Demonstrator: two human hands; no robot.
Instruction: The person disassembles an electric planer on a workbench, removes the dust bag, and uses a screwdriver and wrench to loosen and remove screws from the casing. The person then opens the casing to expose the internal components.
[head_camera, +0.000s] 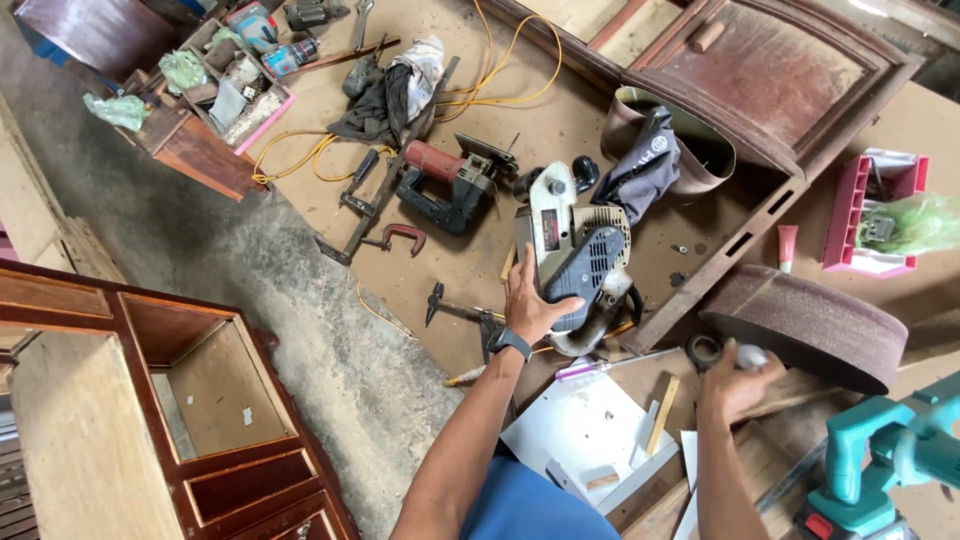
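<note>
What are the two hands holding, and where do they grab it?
The left hand rests flat on the dark side of the belt sander, not a closed grip. The right hand is closed around a small white thing; what it is cannot be told.

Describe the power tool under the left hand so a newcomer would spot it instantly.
On the brown workbench board, look just left of the slanted dark wooden frame. The left hand rests on a bulky belt sander, cream with a dark grey housing, unlike the red-and-black saw beside it.
</note>
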